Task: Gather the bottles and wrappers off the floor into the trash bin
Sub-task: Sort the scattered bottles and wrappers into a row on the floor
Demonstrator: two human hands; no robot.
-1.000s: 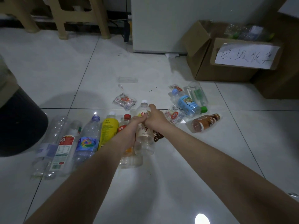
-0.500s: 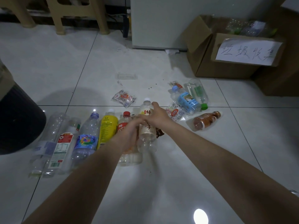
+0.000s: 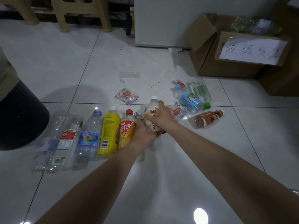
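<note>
- Bottle point(image 3: 153, 106), pale, white-capped: mid-floor, just right of red-tea bottle point(image 3: 127, 131).
- Right hand point(image 3: 162, 116): fingers curled round its upper body.
- Left hand point(image 3: 143, 134): against its lower part; grip unclear.

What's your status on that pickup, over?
Right hand grips white-capped bottle. Left hand at its base, grip unclear. Red-capped bottle close alongside. Cardboard box upper right.

Home interior, tiled floor point(image 3: 68, 59), plastic stools point(image 3: 80, 13), cardboard box point(image 3: 226, 62)
</note>
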